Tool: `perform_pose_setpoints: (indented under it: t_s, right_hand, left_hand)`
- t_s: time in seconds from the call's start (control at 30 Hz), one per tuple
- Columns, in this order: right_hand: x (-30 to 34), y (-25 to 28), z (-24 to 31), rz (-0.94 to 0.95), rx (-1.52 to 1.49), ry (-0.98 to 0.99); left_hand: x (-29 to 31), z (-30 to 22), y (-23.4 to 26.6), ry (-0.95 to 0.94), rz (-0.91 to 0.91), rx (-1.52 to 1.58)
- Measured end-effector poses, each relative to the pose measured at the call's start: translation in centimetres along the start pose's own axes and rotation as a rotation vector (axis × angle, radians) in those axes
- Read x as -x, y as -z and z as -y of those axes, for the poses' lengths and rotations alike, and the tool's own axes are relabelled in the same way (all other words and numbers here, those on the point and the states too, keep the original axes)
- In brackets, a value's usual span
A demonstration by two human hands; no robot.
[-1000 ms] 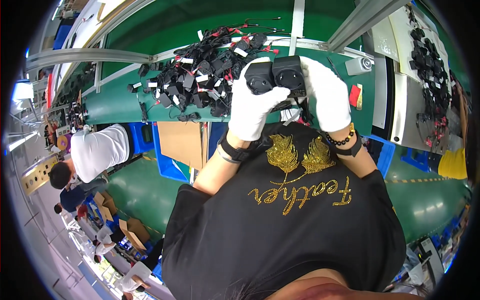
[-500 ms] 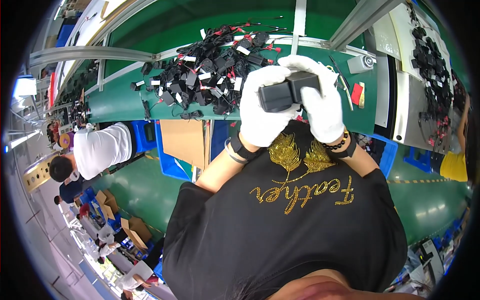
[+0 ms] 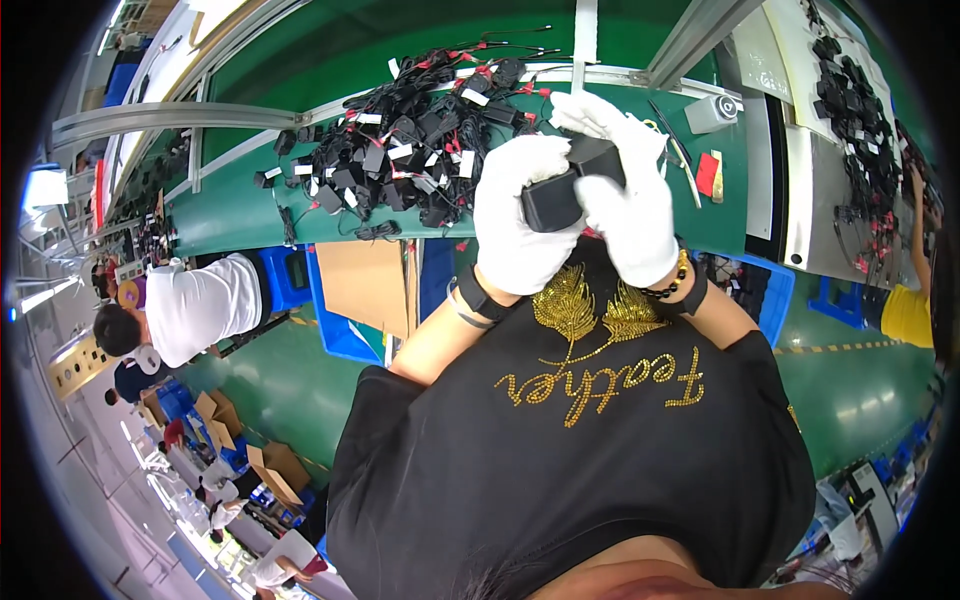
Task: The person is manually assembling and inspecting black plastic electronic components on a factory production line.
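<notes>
Above the bench's near edge, my left hand (image 3: 515, 220) and my right hand (image 3: 643, 225), both in white gloves, are close together. The left fingers are closed round a black power adapter (image 3: 552, 204), a boxy block. My right hand grips a second black adapter (image 3: 597, 160) at its upper right, thumb in front and fingers behind. The two blocks touch or nearly touch; the gloves cover where they meet. Left of my hands lies a heap of black adapters (image 3: 400, 150) with coiled cords, white labels and red tags.
On the green bench (image 3: 240, 222), right of my hands, lie a red card (image 3: 707, 174), a pen-like tool (image 3: 672, 135) and a white box (image 3: 712, 114). Metal frame bars (image 3: 180, 117) cross the far side. A blue bin with cardboard (image 3: 365, 285) stands below the bench. Co-workers sit farther off.
The two adapters have tilted in my hands, and the right one now sits more upright. My right hand has shifted slightly left, its thumb lower across the adapter.
</notes>
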State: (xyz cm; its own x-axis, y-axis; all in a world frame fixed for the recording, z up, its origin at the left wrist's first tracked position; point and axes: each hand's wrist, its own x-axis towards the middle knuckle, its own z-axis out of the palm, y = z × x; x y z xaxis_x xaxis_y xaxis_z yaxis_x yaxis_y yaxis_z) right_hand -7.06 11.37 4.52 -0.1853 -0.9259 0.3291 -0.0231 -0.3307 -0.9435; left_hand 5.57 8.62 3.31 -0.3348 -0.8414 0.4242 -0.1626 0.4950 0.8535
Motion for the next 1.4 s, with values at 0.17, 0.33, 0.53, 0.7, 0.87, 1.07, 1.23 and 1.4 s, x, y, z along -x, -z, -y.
perform_pose_setpoints:
  t_s: [0.17,0.33,0.53,0.7,0.87,1.07,1.23,1.4]
  right_hand:
    - [-0.5,0.5,-1.2,-0.021,-0.818,-0.315]
    - [-0.6,2.6,-1.3,0.125,-0.232,-0.158]
    - [0.5,0.9,2.1,0.057,-0.363,-0.258]
    - [0.2,0.1,1.6,0.108,0.314,-0.009]
    - [-1.2,2.1,1.2,-0.020,-0.005,-0.294]
    - [0.2,0.3,2.3,-0.133,-0.143,-0.313]
    - [0.1,-0.4,0.2,-0.085,0.474,0.203]
    - [1.4,1.1,-0.2,0.155,0.645,0.384]
  left_hand:
    - [0.3,0.8,0.1,-0.052,-0.026,-0.038]
    - [0.2,-0.1,0.2,0.209,-0.125,0.198]
    - [-1.1,0.4,1.7,0.609,-0.038,1.224]
    - [-0.3,1.1,2.0,0.666,0.078,1.318]
    - [-0.5,2.6,1.9,0.667,0.072,1.803]
    - [-0.8,2.1,1.5,0.692,0.111,1.756]
    - [-0.8,1.4,1.4,0.698,-0.098,1.312]
    - [-1.6,1.9,1.8,0.852,-0.181,1.500]
